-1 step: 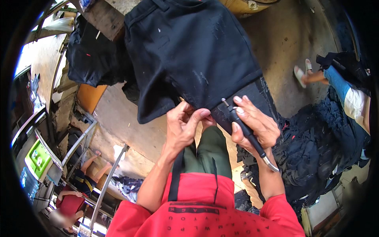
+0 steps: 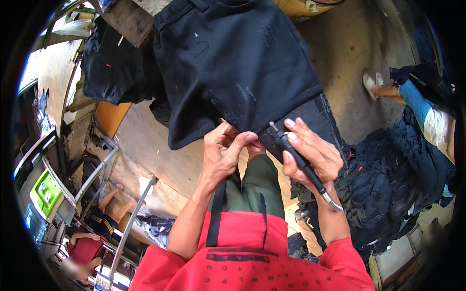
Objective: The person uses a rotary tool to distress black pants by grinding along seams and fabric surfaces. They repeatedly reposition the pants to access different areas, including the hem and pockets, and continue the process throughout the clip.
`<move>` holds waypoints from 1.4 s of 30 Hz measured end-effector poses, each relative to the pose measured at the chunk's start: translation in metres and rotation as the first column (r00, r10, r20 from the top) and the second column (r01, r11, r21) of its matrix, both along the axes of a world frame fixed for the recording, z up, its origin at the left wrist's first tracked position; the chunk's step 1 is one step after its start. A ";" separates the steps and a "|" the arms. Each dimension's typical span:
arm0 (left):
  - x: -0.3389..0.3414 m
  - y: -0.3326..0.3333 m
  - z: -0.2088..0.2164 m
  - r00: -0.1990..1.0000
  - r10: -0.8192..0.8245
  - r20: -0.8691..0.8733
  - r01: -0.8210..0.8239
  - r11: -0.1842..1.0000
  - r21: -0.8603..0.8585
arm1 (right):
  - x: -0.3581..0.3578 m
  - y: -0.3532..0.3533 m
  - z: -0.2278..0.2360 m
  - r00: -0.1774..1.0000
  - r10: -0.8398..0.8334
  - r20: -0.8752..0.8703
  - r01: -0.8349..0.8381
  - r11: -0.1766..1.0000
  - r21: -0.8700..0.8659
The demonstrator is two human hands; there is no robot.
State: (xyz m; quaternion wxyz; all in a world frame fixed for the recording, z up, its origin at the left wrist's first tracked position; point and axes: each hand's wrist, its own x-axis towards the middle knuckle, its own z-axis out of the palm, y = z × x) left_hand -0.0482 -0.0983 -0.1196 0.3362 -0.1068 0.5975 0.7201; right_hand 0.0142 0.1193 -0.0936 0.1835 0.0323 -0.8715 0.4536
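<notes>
A pair of black shorts hangs spread out in front of me, with pale scuffed patches on its cloth. One leg lies over a dark flat board, whose end shows past the hem. At the lower edge of that leg my left hand pinches the cloth between thumb and fingers. My right hand is closed round a black rotary tool handpiece with a metal flexible shaft. Its small metal tip points up and left, close to the hem; whether it touches the cloth I cannot tell.
Piled dark garments lie on the right, where another person's legs and sandals show. More black clothing hangs at upper left. Metal rails, a green tray and a seated person are at lower left.
The handpiece tip has shifted slightly left, toward my left hand. My left hand keeps its pinch on the shorts. The other person's sandalled feet on the right have moved a little.
</notes>
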 end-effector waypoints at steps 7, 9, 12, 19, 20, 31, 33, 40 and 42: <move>0.003 -0.009 -0.018 1.000 0.022 0.003 -0.022 0.994 0.111 | -0.003 -0.005 -0.002 0.990 0.140 -0.003 -0.140 0.990 0.022; 0.002 -0.007 -0.017 1.000 0.023 0.007 -0.024 0.995 0.094 | -0.005 -0.005 -0.002 0.986 0.166 -0.002 -0.166 0.986 0.026; 0.000 -0.006 -0.017 1.000 0.018 -0.001 -0.018 0.997 0.073 | -0.005 -0.006 -0.002 0.982 0.186 0.018 -0.186 0.982 0.030; 0.002 -0.007 -0.020 1.000 0.015 -0.014 -0.013 0.997 0.081 | -0.005 -0.009 0.000 0.988 0.152 0.034 -0.154 0.987 0.046; 0.002 -0.007 -0.021 1.000 0.018 -0.016 -0.017 0.996 0.092 | -0.005 -0.009 0.000 0.989 0.145 0.040 -0.147 0.988 0.051; -0.003 -0.007 -0.019 1.000 0.015 0.008 -0.016 0.994 0.109 | -0.001 -0.007 -0.005 0.997 0.065 0.032 -0.067 0.994 0.087; -0.003 -0.008 -0.019 1.000 0.015 0.011 -0.016 0.994 0.108 | 0.000 -0.007 -0.006 0.998 0.061 0.029 -0.063 0.994 0.092; -0.004 -0.008 -0.019 1.000 0.014 0.027 -0.017 0.993 0.120 | -0.001 -0.005 -0.005 0.999 0.033 0.016 -0.034 0.994 0.104; -0.004 -0.008 -0.019 1.000 0.012 0.023 -0.015 0.992 0.125 | -0.001 -0.006 -0.005 1.000 0.017 0.010 -0.018 0.994 0.107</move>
